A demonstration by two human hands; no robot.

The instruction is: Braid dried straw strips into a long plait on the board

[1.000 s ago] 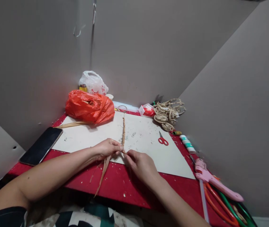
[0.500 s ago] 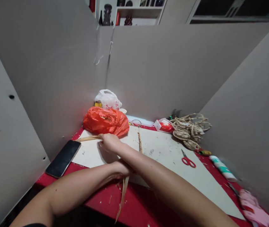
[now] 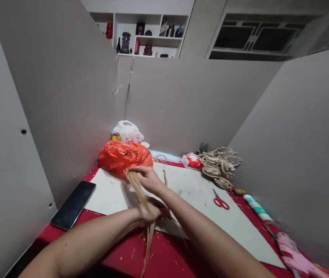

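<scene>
My right hand (image 3: 148,180) is over the white sheet, just in front of the orange plastic bag. Its fingers pinch a flat tan strip of dried plant fibre (image 3: 137,190), slightly blurred, which slants down toward my other hand. My left hand (image 3: 152,210) is lower, at the sheet's near edge, under and beside my right forearm. It is closed around the strips, its fingertips partly hidden. Another brownish fibre strip (image 3: 148,247) hangs below it over the red cloth. Beyond my hands a thin twisted fibre stalk (image 3: 165,177) lies on the white sheet (image 3: 193,216).
An orange plastic bag (image 3: 124,156) and a white bag (image 3: 128,133) are at back left. A phone (image 3: 74,204) lies left. Red-handled scissors (image 3: 221,202), coiled rope (image 3: 218,170), a white-green roll (image 3: 257,208) and a pink object (image 3: 296,255) are right. Grey panels enclose the table.
My right hand has swung the tan strip from pointing left to slanting down across my left hand. The camera view has tilted up, showing more of the shelf.
</scene>
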